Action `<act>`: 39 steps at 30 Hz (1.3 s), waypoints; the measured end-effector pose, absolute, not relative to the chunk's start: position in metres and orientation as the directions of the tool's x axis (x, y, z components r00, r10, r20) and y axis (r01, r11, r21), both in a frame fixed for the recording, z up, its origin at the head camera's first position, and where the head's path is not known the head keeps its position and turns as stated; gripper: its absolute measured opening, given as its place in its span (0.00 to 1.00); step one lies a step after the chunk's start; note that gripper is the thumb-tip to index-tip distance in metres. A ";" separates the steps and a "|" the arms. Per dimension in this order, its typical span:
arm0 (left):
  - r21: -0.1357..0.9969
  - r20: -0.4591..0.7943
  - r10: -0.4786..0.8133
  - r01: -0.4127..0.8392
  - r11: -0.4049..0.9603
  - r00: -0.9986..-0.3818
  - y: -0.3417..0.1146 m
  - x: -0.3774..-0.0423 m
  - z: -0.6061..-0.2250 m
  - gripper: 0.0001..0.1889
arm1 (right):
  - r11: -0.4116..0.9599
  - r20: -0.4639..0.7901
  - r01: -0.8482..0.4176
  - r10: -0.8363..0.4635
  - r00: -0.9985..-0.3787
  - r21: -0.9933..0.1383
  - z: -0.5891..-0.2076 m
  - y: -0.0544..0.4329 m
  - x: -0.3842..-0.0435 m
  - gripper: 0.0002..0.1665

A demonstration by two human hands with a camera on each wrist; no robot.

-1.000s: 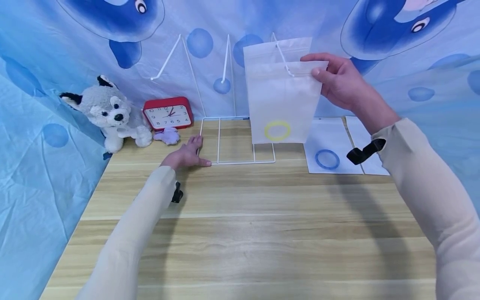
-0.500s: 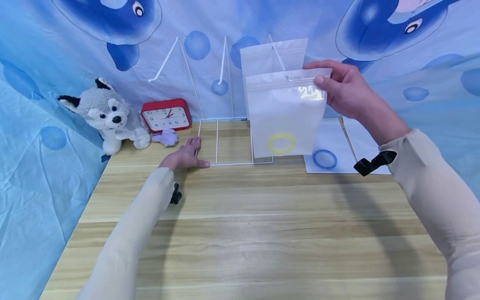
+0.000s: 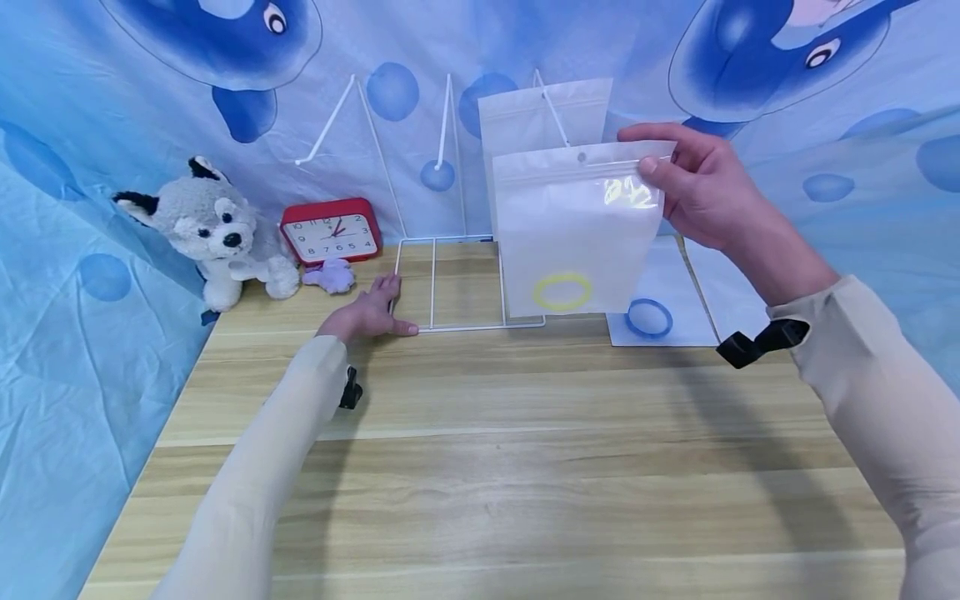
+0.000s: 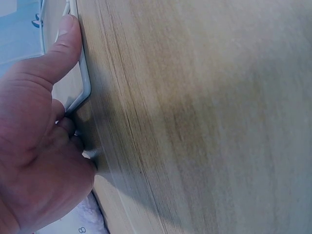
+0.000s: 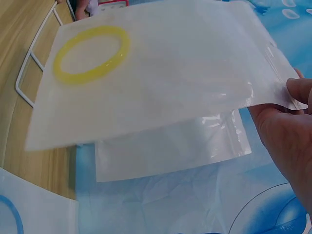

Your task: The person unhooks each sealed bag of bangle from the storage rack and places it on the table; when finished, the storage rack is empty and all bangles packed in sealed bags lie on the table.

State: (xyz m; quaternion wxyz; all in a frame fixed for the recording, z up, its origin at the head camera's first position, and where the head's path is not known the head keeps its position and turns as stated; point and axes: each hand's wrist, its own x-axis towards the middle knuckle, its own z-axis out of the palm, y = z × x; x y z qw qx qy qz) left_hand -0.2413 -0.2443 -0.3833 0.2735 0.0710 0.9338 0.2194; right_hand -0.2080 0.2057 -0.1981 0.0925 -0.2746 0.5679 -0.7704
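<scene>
Clamped white pouch (image 3: 573, 229) by its top right corner in right hand (image 3: 708, 187); had it hanging left of and below that pinch, in front of second pouch (image 3: 545, 117). Rested left hand (image 3: 366, 313) on wire rack (image 3: 480, 327) with thumb and fingers apart. Saw red clock (image 3: 332, 235) beyond left hand.

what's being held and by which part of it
The right hand pinches the white bag showing a yellow ring by its top right corner in the head view. The left hand rests on the wire rack.
</scene>
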 end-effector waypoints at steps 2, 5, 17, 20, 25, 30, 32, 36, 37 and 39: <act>0.456 -0.474 0.258 0.015 0.890 -0.842 -0.243 -0.238 -0.380 0.60 | -0.345 0.323 -0.171 -0.450 -0.833 -0.923 -0.197 0.206 -0.206 0.20; 0.469 -0.462 0.269 0.024 0.883 -0.845 -0.242 -0.235 -0.377 0.60 | -0.349 0.317 -0.164 -0.442 -0.839 -0.923 -0.196 0.207 -0.201 0.20; 0.456 -0.477 0.268 0.025 0.890 -0.837 -0.248 -0.248 -0.393 0.63 | -0.288 0.287 -0.175 -0.414 -0.864 -0.942 -0.216 0.216 -0.175 0.18; 0.457 -0.475 0.267 0.024 0.889 -0.839 -0.245 -0.242 -0.386 0.61 | -0.282 0.272 -0.160 -0.421 -0.865 -0.946 -0.224 0.220 -0.168 0.18; 0.474 -0.457 0.275 0.030 0.880 -0.846 -0.241 -0.235 -0.375 0.59 | -0.301 0.262 -0.142 -0.409 -0.874 -0.943 -0.239 0.225 -0.157 0.18; 0.466 -0.462 0.276 0.034 0.884 -0.843 -0.241 -0.235 -0.376 0.59 | -0.310 0.236 -0.117 -0.383 -0.893 -0.943 -0.252 0.228 -0.139 0.17; 0.461 -0.464 0.275 0.036 0.887 -0.842 -0.242 -0.236 -0.377 0.59 | -0.308 0.222 -0.104 -0.379 -0.898 -0.946 -0.256 0.229 -0.130 0.17; 0.459 -0.465 0.273 0.034 0.888 -0.843 -0.240 -0.236 -0.377 0.59 | -0.335 0.197 -0.054 -0.410 -0.891 -0.941 -0.263 0.232 -0.114 0.19; 0.458 -0.465 0.271 0.032 0.888 -0.843 -0.240 -0.236 -0.377 0.59 | -0.346 0.190 -0.037 -0.422 -0.887 -0.938 -0.265 0.233 -0.112 0.20; 0.458 -0.465 0.273 0.036 0.888 -0.842 -0.240 -0.236 -0.377 0.60 | -0.366 0.172 0.005 -0.447 -0.878 -0.931 -0.270 0.233 -0.110 0.21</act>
